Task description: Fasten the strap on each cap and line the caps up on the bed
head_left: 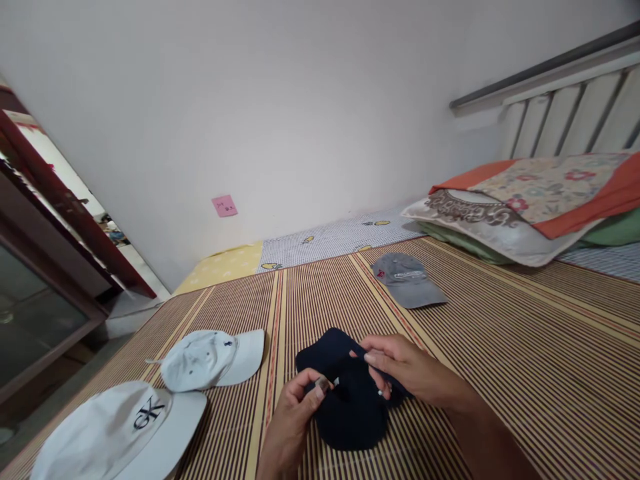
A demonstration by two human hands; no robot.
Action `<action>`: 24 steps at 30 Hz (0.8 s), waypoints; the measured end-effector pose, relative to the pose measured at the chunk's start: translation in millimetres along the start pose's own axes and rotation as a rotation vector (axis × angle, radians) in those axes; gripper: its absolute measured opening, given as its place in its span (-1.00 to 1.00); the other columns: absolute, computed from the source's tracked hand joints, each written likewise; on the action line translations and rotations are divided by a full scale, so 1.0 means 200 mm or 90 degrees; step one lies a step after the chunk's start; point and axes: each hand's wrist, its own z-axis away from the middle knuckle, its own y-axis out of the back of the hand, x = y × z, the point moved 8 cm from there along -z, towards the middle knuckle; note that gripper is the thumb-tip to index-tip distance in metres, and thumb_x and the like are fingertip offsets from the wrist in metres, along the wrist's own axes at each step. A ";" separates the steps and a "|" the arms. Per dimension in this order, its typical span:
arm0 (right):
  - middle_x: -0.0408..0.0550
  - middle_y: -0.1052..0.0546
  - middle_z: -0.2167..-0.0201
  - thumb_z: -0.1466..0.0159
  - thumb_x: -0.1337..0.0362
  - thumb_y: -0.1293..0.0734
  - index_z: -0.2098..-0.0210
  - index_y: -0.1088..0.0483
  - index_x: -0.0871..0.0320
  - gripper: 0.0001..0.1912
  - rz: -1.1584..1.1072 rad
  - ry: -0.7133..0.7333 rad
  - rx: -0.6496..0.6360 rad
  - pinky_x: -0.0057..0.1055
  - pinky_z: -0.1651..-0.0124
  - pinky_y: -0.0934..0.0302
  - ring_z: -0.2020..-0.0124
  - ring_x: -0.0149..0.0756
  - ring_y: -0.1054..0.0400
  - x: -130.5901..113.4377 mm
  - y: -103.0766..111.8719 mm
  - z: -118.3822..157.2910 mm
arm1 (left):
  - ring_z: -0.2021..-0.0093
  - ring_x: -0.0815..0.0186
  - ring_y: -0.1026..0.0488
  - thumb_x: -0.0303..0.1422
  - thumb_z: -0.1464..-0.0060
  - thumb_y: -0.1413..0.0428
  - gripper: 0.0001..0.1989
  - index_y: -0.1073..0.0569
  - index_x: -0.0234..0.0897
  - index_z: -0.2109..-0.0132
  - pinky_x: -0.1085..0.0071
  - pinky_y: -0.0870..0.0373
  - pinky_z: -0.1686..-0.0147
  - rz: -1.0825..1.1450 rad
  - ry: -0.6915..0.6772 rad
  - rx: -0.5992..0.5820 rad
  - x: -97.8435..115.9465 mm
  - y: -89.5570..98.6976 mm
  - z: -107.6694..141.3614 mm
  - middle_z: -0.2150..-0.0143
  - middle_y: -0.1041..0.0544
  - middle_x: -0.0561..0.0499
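A dark navy cap (pixel 350 417) lies on the striped mat (pixel 240 307), right in front of me. My left hand (pixel 295 413) is closed at the cap's left side, thumb and finger pinching a small greyish piece that looks like the strap buckle. On the right side, my right hand (pixel 400 370) is closed on the dark fabric of the same cap, between thumb and fingers. A small pale spot shows beside its lower fingers, too small to make out. The cap's inside is partly hidden in shadow.
Two white caps, one with a small logo (pixel 200 360) and one with large letters (pixel 110 433), lie at the left. A grey cap (pixel 407 280) sits farther back. Pillows (pixel 530 200) are stacked at the right, near the wall (pixel 300 113).
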 end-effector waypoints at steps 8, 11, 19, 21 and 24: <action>-0.24 -0.38 0.56 -0.37 -0.03 -0.31 0.28 -0.44 0.15 -0.65 -0.051 0.037 0.090 -0.44 0.44 -0.13 0.56 -0.42 -0.26 -0.05 0.07 0.00 | 0.16 0.29 -0.26 -0.11 -0.09 -0.32 -0.74 -0.64 -0.21 0.24 0.45 -0.15 0.13 -0.042 -0.043 -0.016 0.01 0.01 0.01 0.23 -0.42 0.04; -0.16 -0.48 0.43 -0.34 -0.05 -0.34 0.21 -0.45 0.14 -0.64 -0.095 0.063 0.160 -0.42 0.42 -0.19 0.52 -0.41 -0.34 -0.05 0.14 -0.01 | 0.29 0.35 -0.21 -0.12 -0.18 -0.25 -0.76 -0.60 -0.21 0.24 0.46 -0.14 0.25 -0.032 -0.041 -0.049 0.01 -0.03 0.01 0.34 -0.35 0.07; -0.31 -0.35 0.59 -0.32 -0.07 -0.34 0.16 -0.39 0.13 -0.62 -0.101 0.042 0.145 -0.49 0.57 0.03 0.66 -0.51 -0.13 -0.04 0.10 0.00 | 0.38 0.40 -0.14 -0.14 -0.15 -0.28 -0.74 -0.57 -0.25 0.21 0.49 -0.10 0.34 0.075 -0.006 -0.064 -0.02 -0.05 0.01 0.40 -0.32 0.10; -0.31 -0.35 0.60 -0.31 -0.03 -0.35 0.24 -0.37 0.13 -0.66 -0.064 0.025 0.098 -0.51 0.59 0.08 0.67 -0.53 -0.10 -0.05 0.06 0.00 | 0.38 0.39 -0.13 -0.15 -0.14 -0.28 -0.75 -0.57 -0.26 0.22 0.49 -0.10 0.34 0.095 -0.003 -0.061 -0.01 -0.05 0.02 0.40 -0.30 0.09; -0.29 -0.38 0.59 -0.31 0.05 -0.36 0.28 -0.36 0.13 -0.73 -0.020 -0.009 0.045 -0.53 0.60 0.10 0.67 -0.56 -0.10 -0.04 0.00 0.00 | 0.40 0.39 -0.10 -0.15 -0.14 -0.28 -0.75 -0.56 -0.27 0.26 0.49 -0.10 0.36 0.107 -0.009 -0.050 0.00 -0.04 0.02 0.42 -0.27 0.11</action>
